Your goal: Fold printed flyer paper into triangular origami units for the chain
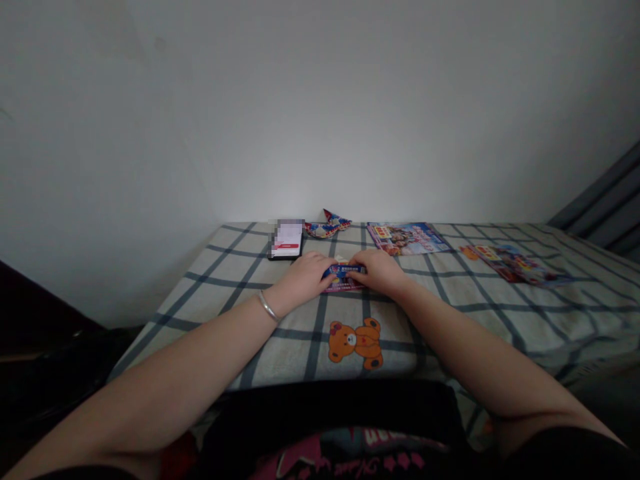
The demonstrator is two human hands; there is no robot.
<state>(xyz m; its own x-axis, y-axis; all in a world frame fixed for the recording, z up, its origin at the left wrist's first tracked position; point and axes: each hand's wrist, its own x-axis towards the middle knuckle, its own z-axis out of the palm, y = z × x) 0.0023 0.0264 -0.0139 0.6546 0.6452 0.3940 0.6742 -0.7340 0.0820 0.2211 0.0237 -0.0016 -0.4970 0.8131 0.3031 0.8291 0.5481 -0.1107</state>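
Note:
A printed sheet of paper [345, 285], blue and pink, lies partly folded on the checked cloth in front of me. My left hand [313, 272] grips the left end of its folded blue strip, fingers over the top and thumb on the near side. At the right end, my right hand [380, 272] pinches the same strip in a like way. Both hands rest low at the cloth, a short gap between them. Part of the paper is hidden beneath the fingers.
A phone [287, 240] with its screen lit lies behind my left hand. Beside it sits a folded paper shape [329, 225] with pointed ends. Two printed flyers [407, 238] lie to the right. A white wall [320, 120] rises behind the checked cloth [280, 360].

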